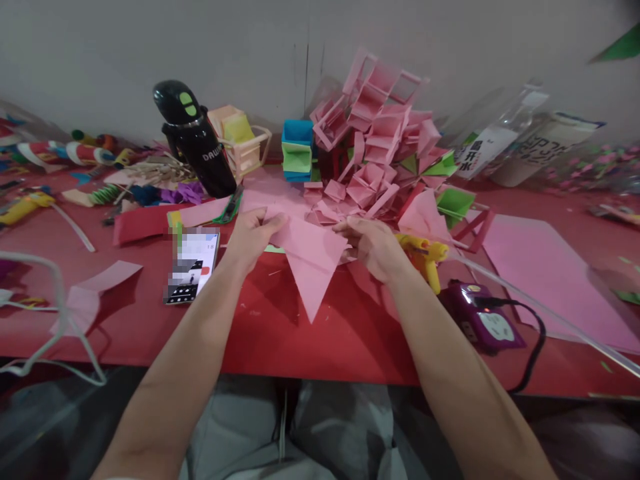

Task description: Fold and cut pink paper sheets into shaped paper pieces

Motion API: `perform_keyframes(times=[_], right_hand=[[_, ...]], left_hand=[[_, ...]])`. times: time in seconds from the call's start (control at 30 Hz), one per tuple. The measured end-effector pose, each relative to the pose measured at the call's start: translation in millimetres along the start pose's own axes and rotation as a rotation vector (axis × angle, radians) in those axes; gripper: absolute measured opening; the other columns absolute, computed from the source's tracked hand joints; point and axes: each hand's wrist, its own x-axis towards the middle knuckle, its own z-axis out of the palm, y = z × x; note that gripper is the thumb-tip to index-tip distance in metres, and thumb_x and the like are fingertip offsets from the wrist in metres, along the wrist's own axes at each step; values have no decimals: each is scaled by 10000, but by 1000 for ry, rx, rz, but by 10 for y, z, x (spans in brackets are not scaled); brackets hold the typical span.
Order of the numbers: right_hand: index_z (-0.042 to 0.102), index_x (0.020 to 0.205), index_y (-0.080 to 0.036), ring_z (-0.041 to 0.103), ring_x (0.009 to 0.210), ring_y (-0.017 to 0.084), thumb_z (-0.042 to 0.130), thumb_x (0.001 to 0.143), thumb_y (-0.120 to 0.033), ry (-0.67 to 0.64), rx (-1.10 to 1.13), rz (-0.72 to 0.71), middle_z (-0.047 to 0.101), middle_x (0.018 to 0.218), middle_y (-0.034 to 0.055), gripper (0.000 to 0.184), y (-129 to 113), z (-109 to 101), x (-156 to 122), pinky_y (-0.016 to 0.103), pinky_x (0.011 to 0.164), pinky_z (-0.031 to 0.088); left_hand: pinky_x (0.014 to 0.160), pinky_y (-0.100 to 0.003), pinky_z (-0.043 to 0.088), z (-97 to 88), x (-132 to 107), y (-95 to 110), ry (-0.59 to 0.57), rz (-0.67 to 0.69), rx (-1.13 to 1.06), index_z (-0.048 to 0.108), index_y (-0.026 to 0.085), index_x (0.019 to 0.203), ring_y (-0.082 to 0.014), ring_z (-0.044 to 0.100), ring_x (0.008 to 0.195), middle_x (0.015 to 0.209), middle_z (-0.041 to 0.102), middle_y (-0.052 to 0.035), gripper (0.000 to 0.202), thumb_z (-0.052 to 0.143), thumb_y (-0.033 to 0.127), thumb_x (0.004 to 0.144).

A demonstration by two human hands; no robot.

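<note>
Between my two hands hangs a piece of pink paper (314, 267), its pointed corner turned down toward me above the red table. My left hand (253, 235) is closed on the paper's left side, thumb on top. On the right side, the fingers of my right hand (369, 245) are bent together at the paper's edge; part of their grip is hidden. Just behind the paper lies a heap of folded pink paper pieces (383, 127). A yellow glue gun (425, 257) rests right beside my right hand.
A phone (193, 267) and a black bottle (197, 143) stand left of my left arm. To the right are a purple power socket (485, 317) with a black cord and large pink sheets (560, 273). White cables (60, 313) loop at the left edge.
</note>
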Motion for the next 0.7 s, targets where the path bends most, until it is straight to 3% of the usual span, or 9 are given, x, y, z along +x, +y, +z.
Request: perform_keyframes(times=[0.07, 0.13, 0.3, 0.47, 0.7], right_hand=[[756, 808, -177, 602, 690, 138, 733, 730, -441, -49, -85, 0, 695, 803, 55, 276, 1, 2, -12, 243, 568, 451], [750, 782, -177, 575, 652, 127, 727, 727, -402, -114, -218, -10, 675, 742, 33, 233, 24, 22, -18, 250, 584, 437], [669, 645, -184, 458, 576, 116, 647, 735, -336, -214, -483, -136, 554, 594, -18, 178, 90, 84, -3, 270, 569, 361], [566, 555, -193, 410, 573, 115, 571, 712, -295, -218, -535, -236, 479, 564, -27, 187, 61, 119, -3, 276, 570, 326], [567, 559, -196, 439, 543, 116, 588, 709, -283, -284, -541, -157, 493, 538, -24, 174, 49, 60, -11, 273, 544, 322]], left_hand=[[578, -254, 443, 35, -53, 58, -81, -4, 25, 648, 174, 741, -129, 541, 629, 702, 626, -8, 241, 686, 405, 799], [588, -255, 433, 106, -116, 124, -260, 26, 135, 693, 168, 765, -136, 549, 655, 725, 644, -12, 219, 680, 383, 809], [642, -272, 406, 323, -196, 169, -327, 159, 275, 641, 162, 721, -141, 520, 694, 706, 582, 5, 256, 610, 372, 864], [646, -284, 389, 366, -171, 147, -249, 134, 225, 571, 180, 662, -143, 482, 672, 661, 524, 16, 244, 593, 349, 838], [524, -274, 252, 66, -46, 99, 77, 115, 180, 367, 196, 555, -112, 326, 567, 586, 329, 35, 408, 659, 348, 797]])
